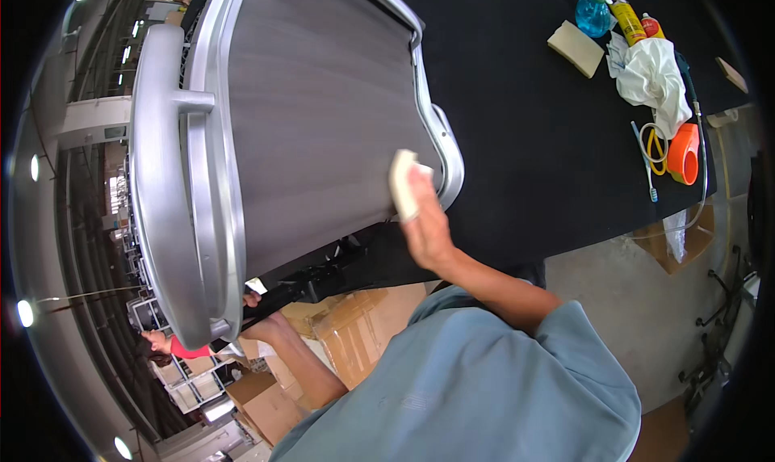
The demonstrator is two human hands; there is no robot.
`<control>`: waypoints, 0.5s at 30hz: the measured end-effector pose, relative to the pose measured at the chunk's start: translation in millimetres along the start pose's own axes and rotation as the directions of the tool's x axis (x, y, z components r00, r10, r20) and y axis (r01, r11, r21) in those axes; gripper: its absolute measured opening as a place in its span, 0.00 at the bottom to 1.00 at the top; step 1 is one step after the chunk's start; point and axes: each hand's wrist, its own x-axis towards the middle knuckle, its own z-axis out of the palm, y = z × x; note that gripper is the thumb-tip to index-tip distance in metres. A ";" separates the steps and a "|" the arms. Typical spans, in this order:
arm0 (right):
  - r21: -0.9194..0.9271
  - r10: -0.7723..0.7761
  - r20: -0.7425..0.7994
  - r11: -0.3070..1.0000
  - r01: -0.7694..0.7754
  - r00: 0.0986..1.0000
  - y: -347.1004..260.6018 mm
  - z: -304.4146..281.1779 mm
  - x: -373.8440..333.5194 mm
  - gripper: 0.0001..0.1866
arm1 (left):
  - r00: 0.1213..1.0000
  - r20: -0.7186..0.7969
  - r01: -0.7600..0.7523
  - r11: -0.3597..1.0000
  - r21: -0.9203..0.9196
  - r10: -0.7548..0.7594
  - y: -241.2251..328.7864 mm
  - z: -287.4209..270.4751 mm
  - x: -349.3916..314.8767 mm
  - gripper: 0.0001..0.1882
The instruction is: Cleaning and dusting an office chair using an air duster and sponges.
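Observation:
A chair part with a silver frame and a taut grey fabric panel rests on the black-covered table. My right hand, slightly blurred, grips a cream sponge against the fabric near the frame's right corner. Low on the left, my left hand is beside the silver armrest and a black bar under the panel. A small white piece shows at its fingertips; the armrest hides most of the fingers, so what they close on is unclear.
At the table's far right are a blue spray bottle, a yellow can, another sponge, a crumpled white cloth, an orange tape roll and a toothbrush. Cardboard boxes stand below. Another person is far left.

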 end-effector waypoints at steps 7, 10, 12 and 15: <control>0.054 0.196 -0.035 0.980 -0.194 0.980 -41.0 12.6 26.2 0.28 | 0.996 0.093 0.025 0.995 -0.097 -0.016 -15.2 -10.0 9.1 0.13; 0.129 -0.378 -0.018 0.917 0.377 0.926 -111.6 29.1 64.0 0.28 | 0.978 -0.177 0.094 0.992 -0.086 -0.108 11.3 46.2 -22.3 0.16; -0.100 -0.586 -0.020 0.807 0.582 0.810 -91.8 45.0 51.7 0.28 | 0.995 -0.075 0.066 0.998 -0.005 -0.066 10.9 27.3 -15.1 0.20; -0.225 -0.440 0.184 0.852 0.473 0.879 8.3 23.8 -11.6 0.23 | 0.998 -0.052 0.032 0.999 -0.017 -0.033 2.3 13.3 -5.7 0.20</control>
